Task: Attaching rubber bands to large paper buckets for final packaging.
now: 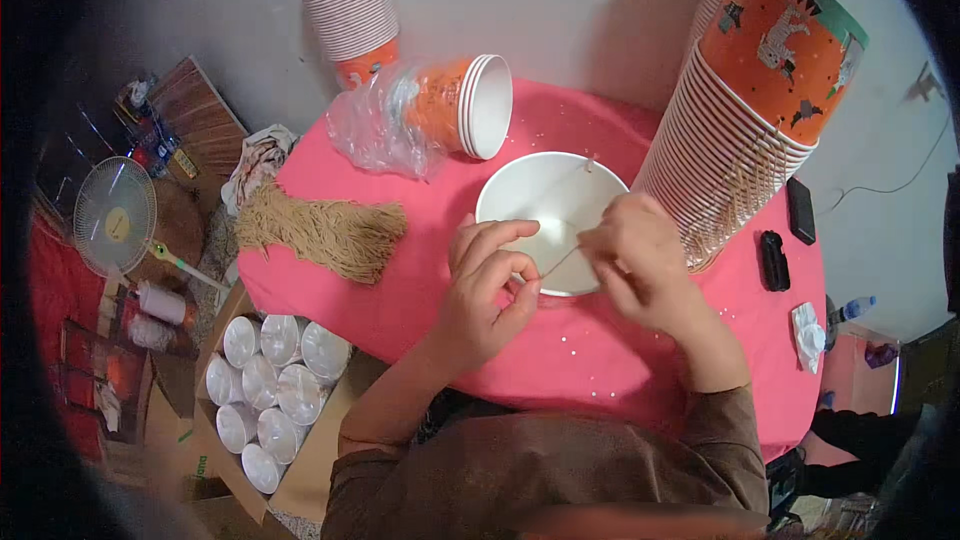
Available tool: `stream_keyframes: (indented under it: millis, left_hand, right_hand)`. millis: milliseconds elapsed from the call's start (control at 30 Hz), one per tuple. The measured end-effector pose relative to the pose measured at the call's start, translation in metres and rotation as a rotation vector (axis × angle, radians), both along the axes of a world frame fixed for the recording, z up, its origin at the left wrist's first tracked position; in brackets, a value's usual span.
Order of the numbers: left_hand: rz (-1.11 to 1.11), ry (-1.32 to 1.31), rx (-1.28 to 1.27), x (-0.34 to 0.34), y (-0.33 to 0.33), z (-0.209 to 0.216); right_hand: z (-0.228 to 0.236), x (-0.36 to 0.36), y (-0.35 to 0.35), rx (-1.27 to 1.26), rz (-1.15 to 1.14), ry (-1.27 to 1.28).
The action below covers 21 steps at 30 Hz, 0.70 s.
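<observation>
From my end: a thin tan cord (562, 265) stretches between the two hands, in front of the near rim of a deep white round paper bucket (520, 192). Left hand (485, 285): thumb and fingertip pinching one end of the cord, other fingers curled loosely. Right hand (640, 258): bunched, pinching the other end at the bucket's right side. The bucket sits mouth up on a counter covered in pink cloth (520, 370). A small pale bit of cord shows at its far rim; whether the stretched cord passes through the near wall, I can't quite tell at this size.

Step in hand, my read: working a cord at the bucket's rim. Next move calls for a firm fingertip pinch, the cord kept taut, and no shove on the light bucket.

Around it: a flat bundle of loose tan cords (330, 235) to the left, a tall leaning stack of orange-and-white paper buckets (690, 155) to the right, cord ends hanging down its side.
</observation>
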<state>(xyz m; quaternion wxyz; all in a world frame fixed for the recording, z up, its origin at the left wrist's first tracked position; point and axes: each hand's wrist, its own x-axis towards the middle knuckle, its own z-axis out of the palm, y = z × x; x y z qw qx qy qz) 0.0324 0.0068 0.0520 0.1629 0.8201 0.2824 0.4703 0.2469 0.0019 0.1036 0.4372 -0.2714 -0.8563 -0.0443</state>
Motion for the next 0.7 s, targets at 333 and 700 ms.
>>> stream_keyframes:
  millis: [333, 700]
  left_hand:
    - [0.089, 0.070, 0.044, -0.010, -0.001, -0.011]
    - [0.020, 0.226, 0.110, -0.036, 0.034, -0.021]
  right_hand:
    - [0.005, 0.033, 0.000, -0.079, -0.296, 0.346]
    - [0.025, 0.053, -0.017, -0.266, -0.167, -0.033]
